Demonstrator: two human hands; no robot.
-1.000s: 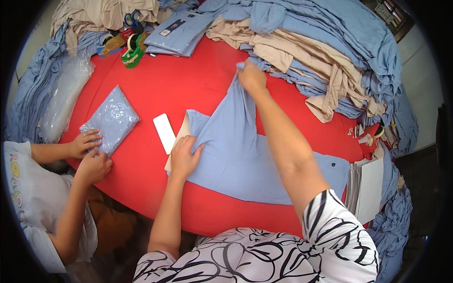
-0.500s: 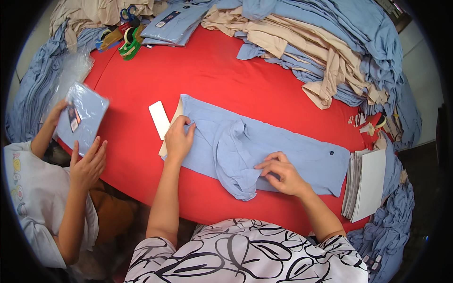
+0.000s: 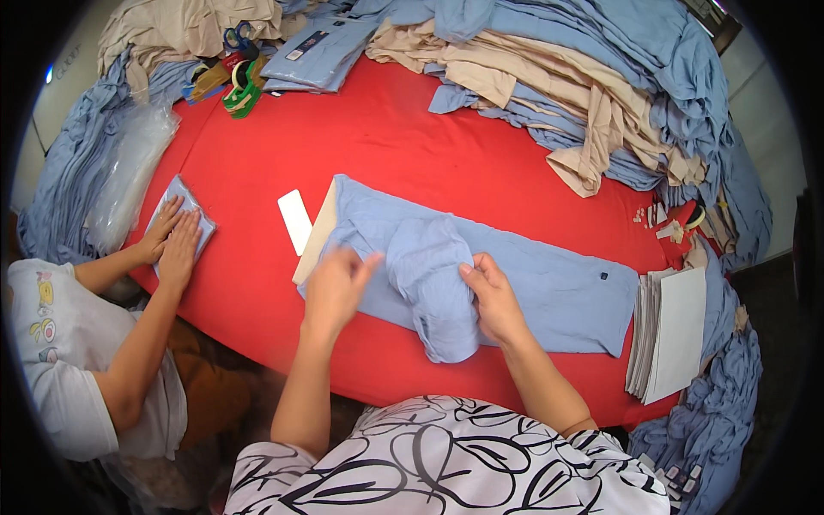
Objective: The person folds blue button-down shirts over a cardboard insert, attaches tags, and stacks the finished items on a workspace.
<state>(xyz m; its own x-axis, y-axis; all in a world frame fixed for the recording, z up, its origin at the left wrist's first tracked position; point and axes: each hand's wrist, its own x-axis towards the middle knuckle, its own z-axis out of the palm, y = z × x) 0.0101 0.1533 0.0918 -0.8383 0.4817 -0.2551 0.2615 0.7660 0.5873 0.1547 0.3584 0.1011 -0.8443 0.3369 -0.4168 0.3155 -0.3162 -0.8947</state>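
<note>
A light blue shirt [image 3: 549,292] lies folded into a long strip across the table, with a beige edge [image 3: 315,233] showing at its left end. One part of it, which looks like a sleeve [image 3: 432,279], is gathered up over the middle of the strip. My right hand [image 3: 496,296] pinches the right side of this gathered part between thumb and fingers. Over the strip's left part is my left hand [image 3: 339,287], its fingers smeared by motion; whether they hold cloth I cannot tell. A white card [image 3: 294,223] rests just beyond the left end.
A stack of white card sheets [image 3: 669,335] stands at the right end of the shirt. Blue and beige garments [image 3: 592,94] are heaped at the back. Tape dispensers [image 3: 243,90] and bagged shirts [image 3: 319,51] lie back left. At left, a co-worker's hands [image 3: 176,236] press a bagged shirt.
My right hand has lifted and spread the gathered cloth. My left hand has moved slightly right and nearer me. The co-worker has laid the bagged shirt on the table, both hands on it.
</note>
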